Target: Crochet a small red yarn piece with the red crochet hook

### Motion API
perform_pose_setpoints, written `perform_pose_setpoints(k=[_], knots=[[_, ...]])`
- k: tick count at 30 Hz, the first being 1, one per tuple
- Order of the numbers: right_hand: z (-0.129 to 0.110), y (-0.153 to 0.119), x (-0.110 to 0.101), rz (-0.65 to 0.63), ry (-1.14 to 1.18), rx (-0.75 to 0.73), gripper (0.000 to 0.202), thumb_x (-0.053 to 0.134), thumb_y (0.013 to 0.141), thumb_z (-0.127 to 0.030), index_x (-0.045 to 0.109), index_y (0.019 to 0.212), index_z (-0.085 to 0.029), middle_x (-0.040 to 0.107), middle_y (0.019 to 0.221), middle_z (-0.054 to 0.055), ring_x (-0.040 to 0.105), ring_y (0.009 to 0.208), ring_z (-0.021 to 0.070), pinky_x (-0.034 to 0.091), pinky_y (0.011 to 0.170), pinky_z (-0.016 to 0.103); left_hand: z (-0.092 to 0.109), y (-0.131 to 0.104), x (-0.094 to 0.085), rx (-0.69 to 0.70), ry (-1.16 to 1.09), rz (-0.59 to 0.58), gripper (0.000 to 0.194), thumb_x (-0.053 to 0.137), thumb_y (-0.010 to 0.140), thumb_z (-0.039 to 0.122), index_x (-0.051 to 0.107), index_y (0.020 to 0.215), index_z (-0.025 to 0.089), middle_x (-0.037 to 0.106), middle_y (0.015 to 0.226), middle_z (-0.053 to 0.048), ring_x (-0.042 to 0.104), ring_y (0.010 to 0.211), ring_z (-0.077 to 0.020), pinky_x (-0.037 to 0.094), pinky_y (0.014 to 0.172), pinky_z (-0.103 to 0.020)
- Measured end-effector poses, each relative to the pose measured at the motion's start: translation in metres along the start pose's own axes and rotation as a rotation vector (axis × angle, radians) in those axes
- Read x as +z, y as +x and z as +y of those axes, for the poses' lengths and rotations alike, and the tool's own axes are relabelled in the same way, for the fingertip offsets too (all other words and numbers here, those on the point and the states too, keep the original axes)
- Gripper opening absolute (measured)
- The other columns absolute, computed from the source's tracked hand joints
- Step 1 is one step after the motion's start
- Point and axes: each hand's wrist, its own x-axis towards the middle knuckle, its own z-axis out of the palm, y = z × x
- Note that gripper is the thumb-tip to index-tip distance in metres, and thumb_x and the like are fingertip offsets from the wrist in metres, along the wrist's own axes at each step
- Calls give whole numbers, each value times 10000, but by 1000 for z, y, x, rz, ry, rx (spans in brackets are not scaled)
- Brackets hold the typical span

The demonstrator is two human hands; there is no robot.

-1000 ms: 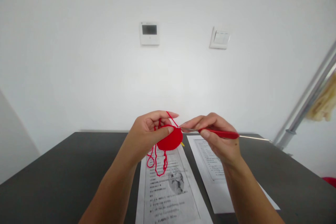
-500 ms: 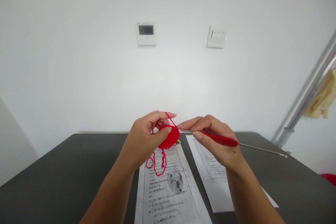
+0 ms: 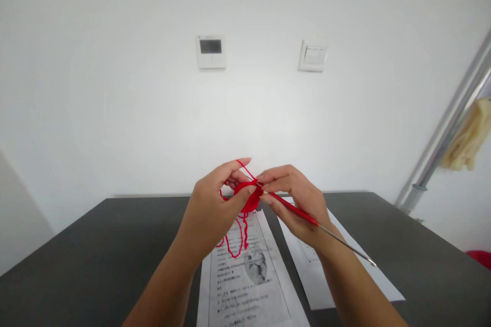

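My left hand [image 3: 215,199] pinches a small round piece of red crochet work [image 3: 250,203] between thumb and fingers. Red yarn [image 3: 246,169] runs from its raised index finger down to the top edge of the piece, and more yarn dangles in loops below. A crochet hook [image 3: 295,209] with a red handle and metal ends is gripped in my right hand [image 3: 297,199]. Its near end slants down to the right past the wrist. The far tip meets the work's upper edge, partly hidden by fingers. Both hands are close together above the table.
On the dark table [image 3: 95,255] lie a printed sheet [image 3: 233,296] with a grey picture and a second sheet [image 3: 326,286] under my right forearm. A white wall with a thermostat panel [image 3: 211,52] and a light switch [image 3: 313,55] rises behind. A metal pole [image 3: 447,138] stands at right.
My right hand has moved left, nearer the crochet piece, and the hook has tilted so its near end points lower. The hanging yarn has shifted slightly.
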Motion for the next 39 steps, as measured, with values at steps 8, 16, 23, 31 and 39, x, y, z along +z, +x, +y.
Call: perform_pose_setpoints(k=[8, 16, 23, 31, 39], knots=[[10, -6, 11, 166, -58, -164, 167, 627, 980, -119, 637, 1077, -255, 726, 1024, 63, 752, 978, 203, 660, 790, 362, -12, 7, 17, -358, -776, -93, 442, 939, 587, 203, 801, 1004, 153, 700, 676, 32, 649, 607, -87, 531, 617, -198], [12, -10, 33, 297, -276, -142, 258, 639, 926, -79, 643, 1095, -273, 722, 1011, 70, 711, 995, 253, 638, 823, 452, -18, 8, 19, -182, -518, -19, 461, 853, 726, 207, 761, 1173, 143, 693, 715, 27, 652, 676, -118, 552, 674, -240], [-11, 0, 9, 118, -19, 246, 137, 644, 963, -137, 711, 1002, -249, 796, 990, 58, 757, 920, 220, 619, 814, 372, -33, 20, -2, 77, -76, -38, 363, 736, 843, 222, 782, 1200, 175, 727, 831, -21, 663, 819, -177, 535, 868, -343], [-18, 2, -17, -35, 86, 482, 96, 682, 953, -243, 762, 906, -221, 831, 864, 41, 772, 766, 199, 565, 628, 289, -47, 28, -8, 89, -57, -237, 328, 738, 858, 286, 793, 1167, 190, 702, 850, -25, 654, 825, -184, 518, 818, -336], [-15, 4, -19, 38, 405, 633, 103, 780, 891, -280, 772, 822, -205, 824, 784, 46, 778, 699, 192, 625, 610, 284, -45, 28, -12, -46, -240, -279, 314, 799, 800, 248, 813, 1107, 185, 670, 793, -7, 616, 734, -140, 518, 704, -273]])
